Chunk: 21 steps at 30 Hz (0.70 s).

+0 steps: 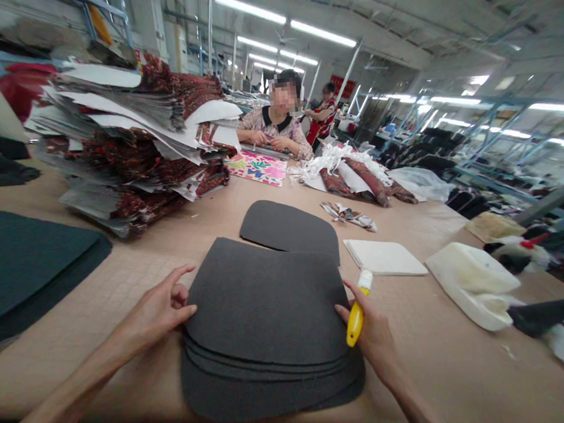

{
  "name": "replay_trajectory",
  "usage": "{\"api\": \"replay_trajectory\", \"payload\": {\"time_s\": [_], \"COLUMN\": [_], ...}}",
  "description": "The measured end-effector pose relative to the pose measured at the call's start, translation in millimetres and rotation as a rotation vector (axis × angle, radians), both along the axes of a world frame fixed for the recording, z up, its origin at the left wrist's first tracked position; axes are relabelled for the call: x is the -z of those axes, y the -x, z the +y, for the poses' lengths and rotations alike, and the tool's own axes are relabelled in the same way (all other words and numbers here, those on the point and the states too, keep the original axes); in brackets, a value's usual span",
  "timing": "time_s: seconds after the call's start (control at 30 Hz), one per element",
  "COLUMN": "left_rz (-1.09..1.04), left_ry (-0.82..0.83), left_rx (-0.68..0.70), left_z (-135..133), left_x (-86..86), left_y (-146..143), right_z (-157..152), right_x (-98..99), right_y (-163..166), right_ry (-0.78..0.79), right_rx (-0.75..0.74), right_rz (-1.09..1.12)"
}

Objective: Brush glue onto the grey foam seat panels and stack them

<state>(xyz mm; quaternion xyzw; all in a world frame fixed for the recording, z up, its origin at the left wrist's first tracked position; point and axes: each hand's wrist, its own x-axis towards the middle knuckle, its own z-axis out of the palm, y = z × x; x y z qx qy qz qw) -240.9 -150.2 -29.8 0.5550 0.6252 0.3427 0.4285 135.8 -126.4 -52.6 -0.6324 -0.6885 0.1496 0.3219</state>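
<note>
Dark panel stack (265,299) sits near-centre on the counter (458,381) — looks part done: pieces piled, near edges stepped, not flush, one similar panel (288,227) at its far side. Left hand (164,306) half open, thumb at left edge, gripping nothing visible; right hand (372,322) closed round a yellow-handled tool (355,324) at right edge. Panels matte, felt-like, round-cornered.

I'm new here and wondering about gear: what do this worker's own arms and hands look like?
The left hand and right hand are ungloved, with slender fingers. Both forearms are sleeveless where visible; no watch or bracelet shows.
</note>
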Motion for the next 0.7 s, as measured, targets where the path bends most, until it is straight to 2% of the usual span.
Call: {"api": "replay_trajectory", "payload": {"time_s": [0.17,0.33,0.43,0.5,0.6,0.63,0.7], "left_rz": [0.044,0.197,0.335,0.543,0.772,0.760,0.641], "left_ry": [-0.035,-0.115,-0.126,-0.204,-0.475,-0.548,-0.605], "left_rx": [0.035,0.063,0.096,0.081,0.074,0.126,0.339], "left_z": [-0.8,0.3,-0.4,-1.4,-4.1,-5.7,-10.3], "left_x": [1.8,9.1,8.0,1.8,-11.9,-15.6,-18.6], "left_y": [0.8,3.7,6.8,5.8,-10.2,-20.4,-45.5], "right_z": [0.3,0.0,-0.8,-1.3,-1.1,-0.6,0.8], "right_x": [-0.1,-0.3,-1.9,-3.7,-5.7,-6.0,-6.0], "right_y": [1.1,2.4,4.0,5.4,6.7,6.7,5.6], "right_ry": [-0.014,-0.022,-0.015,-0.001,-0.008,-0.023,-0.048], "right_rx": [0.004,-0.015,-0.030,-0.025,-0.037,-0.043,-0.053], "right_rz": [-0.015,-0.014,-0.003,-0.004,0.011,0.018,0.029]}}
